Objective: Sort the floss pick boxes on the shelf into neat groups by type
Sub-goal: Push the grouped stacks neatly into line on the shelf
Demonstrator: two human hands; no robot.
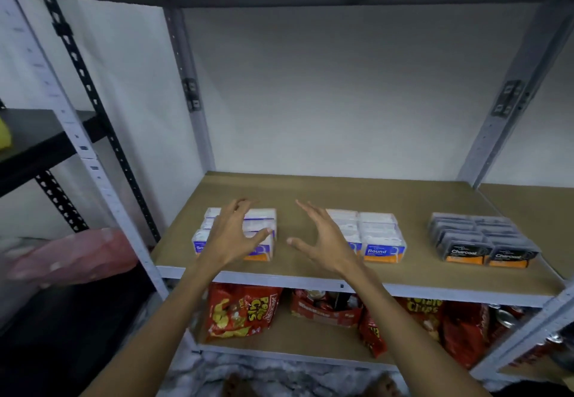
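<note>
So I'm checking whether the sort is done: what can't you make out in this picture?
- Left group of boxes, head view: labels mostly covered by the left hand.
- Round group: its left column is behind the right hand.
- Charcoal group: small print is too blurred to read.

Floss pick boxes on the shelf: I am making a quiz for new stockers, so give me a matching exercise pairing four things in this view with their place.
Column one:
1. Charcoal boxes
2. Round boxes
3. left hand
4. chip bags

Column two:
A. on the shelf below
B. right end of the shelf
C. over the leftmost white group
D. middle of the shelf, beside the right hand

Pairs: 1-B, 2-D, 3-C, 4-A
</note>
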